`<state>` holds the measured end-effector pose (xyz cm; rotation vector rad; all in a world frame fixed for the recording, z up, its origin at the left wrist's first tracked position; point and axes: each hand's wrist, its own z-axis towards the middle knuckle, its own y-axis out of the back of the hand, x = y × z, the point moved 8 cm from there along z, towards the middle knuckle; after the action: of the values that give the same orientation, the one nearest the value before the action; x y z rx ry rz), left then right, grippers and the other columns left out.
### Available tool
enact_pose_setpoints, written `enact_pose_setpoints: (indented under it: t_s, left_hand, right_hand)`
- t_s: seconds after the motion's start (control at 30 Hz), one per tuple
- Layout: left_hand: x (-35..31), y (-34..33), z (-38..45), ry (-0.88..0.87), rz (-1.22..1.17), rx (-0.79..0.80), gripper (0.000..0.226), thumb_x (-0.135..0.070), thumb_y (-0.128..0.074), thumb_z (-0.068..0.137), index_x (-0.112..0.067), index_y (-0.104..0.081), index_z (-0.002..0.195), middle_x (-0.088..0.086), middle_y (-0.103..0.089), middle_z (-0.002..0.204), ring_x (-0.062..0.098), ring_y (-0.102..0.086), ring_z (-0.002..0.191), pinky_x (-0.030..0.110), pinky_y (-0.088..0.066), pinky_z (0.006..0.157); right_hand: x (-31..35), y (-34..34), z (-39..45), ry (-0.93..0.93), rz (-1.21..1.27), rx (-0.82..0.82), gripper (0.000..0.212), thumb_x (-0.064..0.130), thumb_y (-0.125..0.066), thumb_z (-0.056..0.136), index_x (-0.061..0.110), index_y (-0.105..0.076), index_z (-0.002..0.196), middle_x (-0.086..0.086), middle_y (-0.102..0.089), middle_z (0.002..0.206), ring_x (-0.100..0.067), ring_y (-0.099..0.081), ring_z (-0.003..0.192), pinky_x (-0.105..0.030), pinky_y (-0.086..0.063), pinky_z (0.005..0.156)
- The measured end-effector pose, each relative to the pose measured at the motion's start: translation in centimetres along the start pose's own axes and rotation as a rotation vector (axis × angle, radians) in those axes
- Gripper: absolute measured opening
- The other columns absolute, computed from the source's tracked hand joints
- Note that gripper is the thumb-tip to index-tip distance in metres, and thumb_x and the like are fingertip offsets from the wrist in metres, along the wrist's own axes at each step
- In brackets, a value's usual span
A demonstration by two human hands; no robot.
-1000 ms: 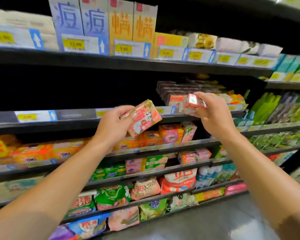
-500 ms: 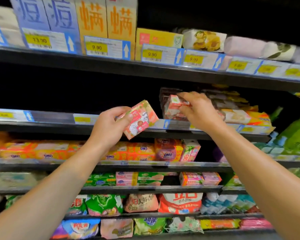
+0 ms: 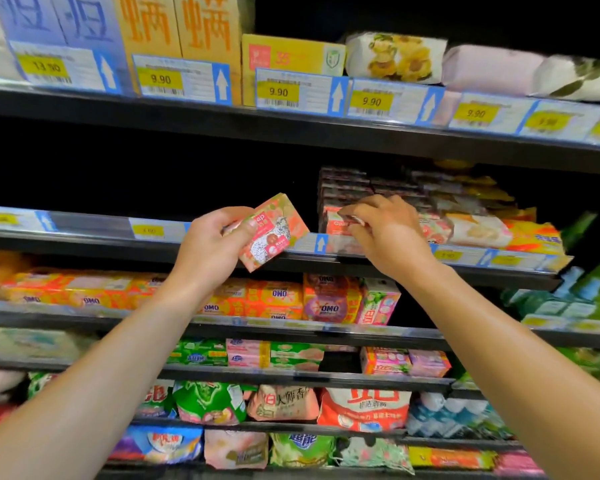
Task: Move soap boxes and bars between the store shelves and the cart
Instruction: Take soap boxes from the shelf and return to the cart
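Left hand (image 3: 208, 251): our fingers grip a pink soap box (image 3: 272, 232), held clear at 9 o'clock of the stack.
Right hand (image 3: 388, 230): our fingers pinch a second box (image 3: 340, 223), seating it at the stack front on the shelf (image 3: 465, 268).

A pink soap box (image 3: 272, 232) with floral print is tilted, held up in front of the second shelf's (image 3: 84, 239) edge. To its right, a second pink box (image 3: 340, 225) sits on that shelf against a dark stack of boxes (image 3: 347, 188).
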<state>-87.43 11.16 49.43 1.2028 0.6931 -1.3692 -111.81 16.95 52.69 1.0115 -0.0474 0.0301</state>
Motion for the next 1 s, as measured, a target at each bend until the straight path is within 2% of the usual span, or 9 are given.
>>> enact_pose_setpoints:
  t_s: [0.1,0.27,0.37,0.6,0.7,0.8,0.83,0.93,1.0]
  left_hand:
    - [0.0,-0.2,-0.1,0.005,0.010,-0.005,0.021,-0.025,-0.054,0.100,-0.031,-0.060,0.119,-0.010,-0.067,0.111,0.005,-0.066,0.100,0.041,-0.056,0.089]
    - [0.0,-0.3,-0.2,0.014,0.003,-0.012,0.021,-0.025,-0.053,0.101,-0.033,-0.058,0.119,-0.009,-0.066,0.114,0.007,-0.066,0.101,0.041,-0.057,0.088]
    - [0.0,-0.3,-0.1,0.014,-0.001,-0.013,0.020,-0.026,-0.054,0.100,-0.035,-0.058,0.118,-0.008,-0.066,0.115,0.007,-0.066,0.102,0.042,-0.057,0.088]
    - [-0.5,-0.5,0.3,-0.022,0.031,-0.011,0.023,-0.026,-0.055,0.100,-0.028,-0.058,0.123,-0.003,-0.064,0.119,0.008,-0.064,0.106,0.040,-0.056,0.089]
    - [-1.2,-0.2,0.9,-0.090,0.119,0.002,0.024,-0.027,-0.057,0.099,-0.024,-0.061,0.123,-0.001,-0.063,0.121,0.009,-0.062,0.109,0.034,-0.056,0.085]
    - [-2.8,0.5,2.3,-0.191,0.283,-0.026,0.033,-0.024,-0.060,0.097,-0.019,-0.062,0.129,-0.003,-0.059,0.123,0.009,-0.057,0.109,0.014,-0.046,0.081]
    - [-3.6,0.6,2.8,-0.232,0.347,-0.032,0.034,-0.024,-0.061,0.096,-0.019,-0.062,0.130,-0.004,-0.058,0.122,0.009,-0.055,0.109,0.011,-0.042,0.081]
    - [-4.9,0.5,4.9,-0.307,0.494,-0.034,0.038,-0.030,-0.062,0.092,-0.021,-0.063,0.129,0.002,-0.061,0.124,0.022,-0.052,0.116,0.028,-0.040,0.096]
    - [-4.7,-0.2,6.4,-0.286,0.518,0.018,0.038,-0.028,-0.061,0.095,-0.020,-0.061,0.132,0.005,-0.060,0.130,0.025,-0.051,0.122,0.028,-0.035,0.104]
  right_hand:
    - [0.0,0.0,-0.2,-0.006,0.038,-0.043,0.027,0.020,-0.057,0.098,0.020,-0.070,0.121,-0.006,-0.067,0.120,-0.030,-0.048,0.096,-0.039,-0.040,0.083]
    - [-0.3,-0.4,-0.2,-0.043,0.113,-0.045,0.028,0.018,-0.052,0.101,0.021,-0.070,0.122,-0.002,-0.066,0.121,-0.018,-0.033,0.095,-0.028,-0.030,0.080]
    - [-0.3,-0.3,-0.1,-0.043,0.142,-0.044,0.027,0.018,-0.053,0.101,0.022,-0.071,0.121,0.000,-0.066,0.120,-0.017,-0.034,0.097,-0.027,-0.030,0.080]
    - [0.4,0.0,-0.8,-0.061,0.148,-0.110,0.024,0.017,-0.058,0.098,0.018,-0.072,0.118,-0.003,-0.068,0.115,-0.029,-0.047,0.103,-0.037,-0.043,0.084]
    - [0.7,0.0,-1.4,-0.069,0.093,-0.108,0.029,0.023,-0.061,0.095,0.019,-0.068,0.123,-0.003,-0.066,0.118,-0.027,-0.049,0.109,-0.038,-0.044,0.089]
    - [1.4,-0.1,-2.4,-0.100,0.047,-0.130,0.039,0.029,-0.062,0.091,0.017,-0.064,0.127,-0.003,-0.063,0.125,-0.027,-0.048,0.119,-0.040,-0.039,0.100]
    - [1.6,-0.1,-2.7,-0.113,0.044,-0.135,0.042,0.032,-0.061,0.090,0.017,-0.063,0.129,-0.003,-0.061,0.128,-0.027,-0.047,0.122,-0.040,-0.037,0.103]
    - [2.1,-0.2,-3.4,-0.146,0.027,-0.137,0.047,0.035,-0.058,0.088,0.015,-0.062,0.131,-0.005,-0.059,0.133,-0.029,-0.045,0.126,-0.042,-0.033,0.107]
    - [2.4,-0.3,-3.7,-0.167,0.016,-0.143,0.049,0.037,-0.054,0.087,0.014,-0.062,0.130,-0.005,-0.057,0.133,-0.029,-0.045,0.125,-0.041,-0.032,0.108]
